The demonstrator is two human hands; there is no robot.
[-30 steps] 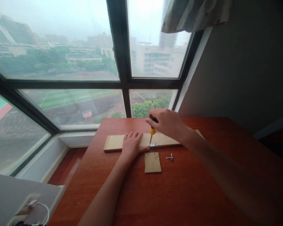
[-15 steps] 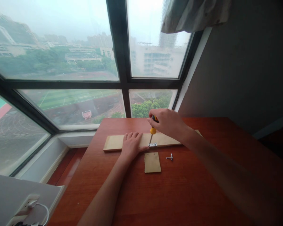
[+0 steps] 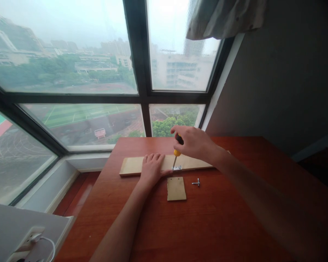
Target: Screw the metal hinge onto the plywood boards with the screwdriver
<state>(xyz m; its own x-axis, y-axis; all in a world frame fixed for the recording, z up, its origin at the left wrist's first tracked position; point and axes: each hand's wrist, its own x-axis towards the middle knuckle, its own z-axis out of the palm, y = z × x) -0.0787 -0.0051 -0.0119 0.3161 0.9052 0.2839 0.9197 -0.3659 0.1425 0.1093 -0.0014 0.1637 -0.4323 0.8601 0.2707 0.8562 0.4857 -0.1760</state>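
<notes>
A long pale wooden board (image 3: 132, 166) lies across the far part of the table. My left hand (image 3: 152, 168) presses on it with the fingers spread, the thumb reaching toward a small metal bracket (image 3: 177, 168) at the board's near edge. In my right hand (image 3: 195, 142) is a screwdriver (image 3: 176, 153) with a yellow and black handle, held nearly upright. Its tip meets the bracket's left end; the screw head there is too small to make out. Part of the board's right side is hidden behind my right forearm.
The reddish-brown wooden table (image 3: 207, 225) also bears a small square wooden piece (image 3: 176, 189) with two holes, and screws (image 3: 196, 182) to its right. Beyond the table stand large windows (image 3: 98, 123). A plugged-in white cable (image 3: 50, 242) is at the lower left.
My right hand's index finger has lifted and straightened off the screwdriver handle a little. The screwdriver tip stays on the bracket, and my left hand has not moved on the board.
</notes>
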